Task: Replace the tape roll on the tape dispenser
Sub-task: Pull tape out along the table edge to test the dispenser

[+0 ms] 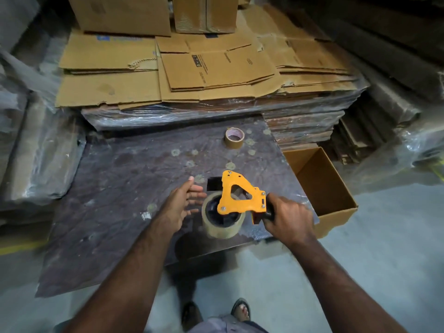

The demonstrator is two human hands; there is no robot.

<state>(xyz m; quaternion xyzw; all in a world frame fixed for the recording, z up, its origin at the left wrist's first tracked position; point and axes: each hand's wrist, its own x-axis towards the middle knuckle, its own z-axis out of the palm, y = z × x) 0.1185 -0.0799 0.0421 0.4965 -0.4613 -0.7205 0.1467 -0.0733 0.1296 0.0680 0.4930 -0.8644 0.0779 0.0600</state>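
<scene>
My right hand [287,218] grips the black handle of an orange tape dispenser [240,195], held over the near right part of a dark board [125,183]. A full roll of clear tape [219,227] sits on the dispenser's black hub. My left hand [183,203] hovers just left of that roll, fingers spread, holding nothing. Farther back on the board a nearly used-up tape roll [234,137] with a cardboard core stands alone.
An open empty cardboard box [322,188] stands on the floor right of the board. Flattened cartons [192,68] wrapped in plastic are stacked behind the board. Plastic-wrapped bundles lie at left [36,152]. My sandalled feet [240,308] show below on the grey floor.
</scene>
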